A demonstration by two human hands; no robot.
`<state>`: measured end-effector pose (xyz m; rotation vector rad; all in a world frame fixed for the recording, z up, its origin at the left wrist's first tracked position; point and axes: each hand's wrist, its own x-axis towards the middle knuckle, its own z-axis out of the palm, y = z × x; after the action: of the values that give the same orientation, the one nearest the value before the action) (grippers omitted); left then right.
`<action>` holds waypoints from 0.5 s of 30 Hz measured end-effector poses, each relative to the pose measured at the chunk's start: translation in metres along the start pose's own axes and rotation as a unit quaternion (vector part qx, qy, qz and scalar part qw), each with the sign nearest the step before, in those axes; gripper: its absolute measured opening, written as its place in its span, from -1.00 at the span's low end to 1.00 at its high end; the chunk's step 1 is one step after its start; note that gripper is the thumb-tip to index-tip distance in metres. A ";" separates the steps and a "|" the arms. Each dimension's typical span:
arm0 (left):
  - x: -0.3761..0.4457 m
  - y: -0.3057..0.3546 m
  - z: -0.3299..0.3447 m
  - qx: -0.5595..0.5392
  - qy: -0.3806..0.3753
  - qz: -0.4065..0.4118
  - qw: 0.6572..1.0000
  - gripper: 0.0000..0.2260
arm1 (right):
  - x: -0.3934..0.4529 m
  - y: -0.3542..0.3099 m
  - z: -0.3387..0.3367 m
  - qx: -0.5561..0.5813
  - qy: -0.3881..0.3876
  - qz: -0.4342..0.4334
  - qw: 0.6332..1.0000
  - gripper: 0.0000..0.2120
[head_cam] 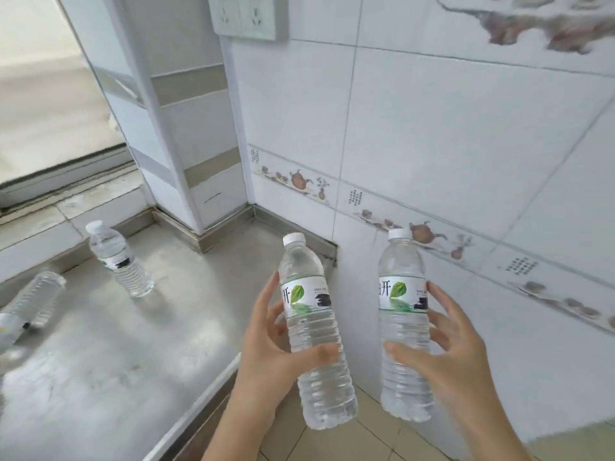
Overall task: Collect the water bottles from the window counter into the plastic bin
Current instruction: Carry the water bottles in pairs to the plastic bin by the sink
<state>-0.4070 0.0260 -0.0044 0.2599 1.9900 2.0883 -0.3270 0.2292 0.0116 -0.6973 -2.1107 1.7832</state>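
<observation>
My left hand (266, 347) grips a clear water bottle (316, 331) with a white cap and a green-leaf label, held upright off the counter's right edge. A second, matching bottle (404, 324) is upright in my right hand (446, 354), close to the tiled wall. Two more bottles remain on the steel window counter (116, 361): one stands (118, 259) near the back left, and another (36, 299) is at the far left, leaning or lying. The plastic bin is not in view.
A white window frame post (173, 128) rises from the counter's back corner. The tiled wall (466, 144) closes the right side. A wall socket (246, 15) sits high up. Beige floor tiles (332, 440) show below the counter's edge.
</observation>
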 end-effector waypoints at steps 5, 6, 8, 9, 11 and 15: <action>-0.030 -0.002 0.083 0.015 -0.067 0.004 0.998 -0.01 | -0.035 0.014 -0.087 0.011 0.053 0.003 0.999 -0.15; -0.036 -0.003 0.098 0.020 -0.081 0.005 0.997 0.01 | -0.043 0.017 -0.104 0.013 0.065 0.004 0.998 -0.15; -0.047 -0.006 0.131 0.026 -0.113 0.007 0.993 0.04 | -0.060 0.024 -0.136 0.013 0.094 0.006 0.995 -0.15; -0.052 -0.008 0.148 0.026 -0.130 0.007 0.991 0.04 | -0.069 0.028 -0.152 0.015 0.110 0.010 0.994 -0.15; -0.063 -0.009 0.180 0.027 -0.163 0.006 0.986 0.04 | -0.087 0.034 -0.184 0.021 0.140 0.016 0.990 -0.13; -0.082 -0.008 0.240 0.031 -0.240 0.009 0.970 0.02 | -0.119 0.042 -0.241 0.036 0.207 0.023 0.977 -0.16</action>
<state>-0.2572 0.2311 0.0042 0.7214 1.7589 1.7556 -0.0959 0.3725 0.0266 -1.0044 -1.7577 1.5617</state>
